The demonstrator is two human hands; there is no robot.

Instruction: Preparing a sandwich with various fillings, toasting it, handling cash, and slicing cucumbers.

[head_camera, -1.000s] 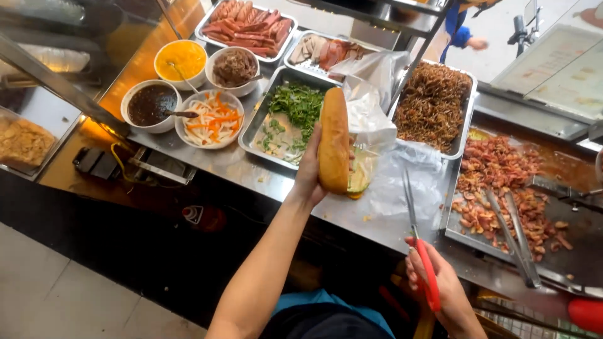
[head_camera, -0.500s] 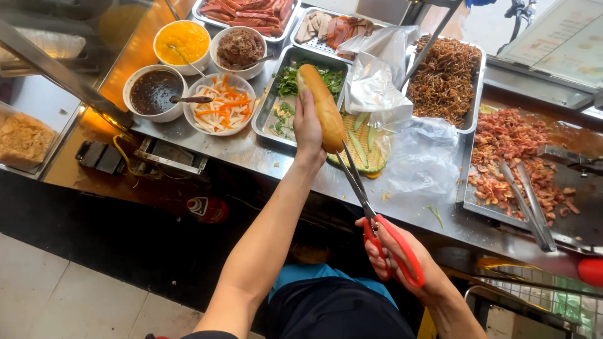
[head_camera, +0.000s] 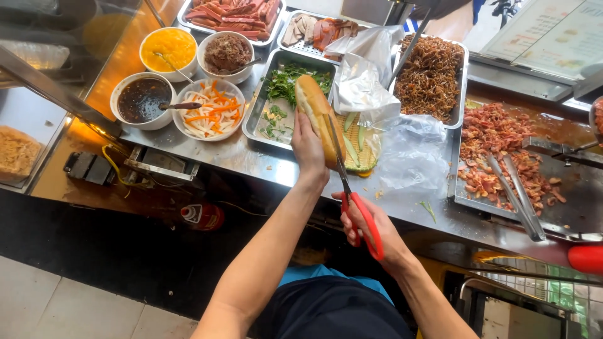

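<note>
Now, mid-frame, my left hand clasps the long golden bread roll while my right hand grips red-handled steel scissors entering it; a skewed cut could nick my fingers.

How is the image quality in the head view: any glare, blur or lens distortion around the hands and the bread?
Head view: even daylight, and the left hand on the long golden baguette is sharp; the right hand with the red-handled scissors is slightly soft. Mild glare on the steel counter and the clear plastic bags. The wide lens bends the counter edges; the glass case at top left is dim with reflections.
</note>
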